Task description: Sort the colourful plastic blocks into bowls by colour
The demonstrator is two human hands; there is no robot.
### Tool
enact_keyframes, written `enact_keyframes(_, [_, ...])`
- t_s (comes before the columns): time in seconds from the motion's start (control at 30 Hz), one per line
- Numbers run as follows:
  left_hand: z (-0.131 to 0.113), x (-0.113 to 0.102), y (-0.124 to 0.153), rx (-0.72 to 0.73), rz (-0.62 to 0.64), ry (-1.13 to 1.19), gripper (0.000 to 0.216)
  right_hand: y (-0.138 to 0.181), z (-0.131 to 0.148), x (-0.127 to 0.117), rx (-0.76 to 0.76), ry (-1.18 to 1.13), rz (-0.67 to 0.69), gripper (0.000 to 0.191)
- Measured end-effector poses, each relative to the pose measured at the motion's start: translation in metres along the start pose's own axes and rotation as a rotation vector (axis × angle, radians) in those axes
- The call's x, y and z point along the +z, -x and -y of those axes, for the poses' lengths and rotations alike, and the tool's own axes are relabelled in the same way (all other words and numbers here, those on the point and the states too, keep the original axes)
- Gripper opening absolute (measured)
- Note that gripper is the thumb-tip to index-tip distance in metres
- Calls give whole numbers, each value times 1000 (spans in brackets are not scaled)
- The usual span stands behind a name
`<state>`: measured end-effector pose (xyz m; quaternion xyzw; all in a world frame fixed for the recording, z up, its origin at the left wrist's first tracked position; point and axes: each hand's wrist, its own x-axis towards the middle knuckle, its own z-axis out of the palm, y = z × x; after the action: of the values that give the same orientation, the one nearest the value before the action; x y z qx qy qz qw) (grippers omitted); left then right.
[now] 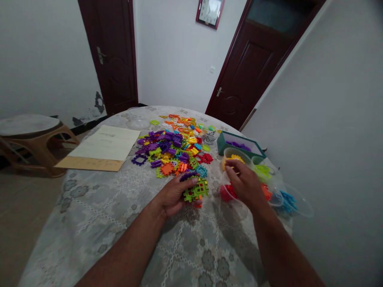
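Note:
Several plastic interlocking building pieces [196, 190] are gripped in my left hand [173, 198], a green one on top with purple and orange edges showing. My right hand [243, 179] is over the clear round tubs to the right, its fingers pinched together near the tub of yellow pieces [236, 158]. What the right fingers hold, if anything, is too small to make out. Just below that hand is a tub with red pieces [228, 193]. Beyond my left hand spreads a loose pile of mixed-colour pieces [167, 147], purple, green, orange, yellow, blue and red.
A green box [221, 144] with purple pieces stands behind the tubs. Other tubs hold lime pieces [263, 171] and blue pieces [287, 200]. A paper sheet [104, 141] lies at the left on the patterned tablecloth [119, 223]. A stool [32, 131] stands beyond the table's left edge.

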<state>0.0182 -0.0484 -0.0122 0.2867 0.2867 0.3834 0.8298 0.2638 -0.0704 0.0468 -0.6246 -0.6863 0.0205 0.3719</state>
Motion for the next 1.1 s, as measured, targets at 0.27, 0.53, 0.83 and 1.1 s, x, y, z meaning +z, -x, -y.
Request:
enact_keyframes(0.27, [-3,4,0,23,-42,-39,42,39,57,32,46,-326,254,25])
enact_keyframes(0.53, [-3,5,0,0,-107,-26,39,6,-6,-11,130,-154,-1,33])
enact_keyframes(0.83, [-1,2,-3,-8,-126,-47,34,-43,-133,-77,318,431,-283,38])
enact_keyframes(1.1, [0,3,-2,-28,-105,15,40,-12,-86,-47,16,339,-266,35])
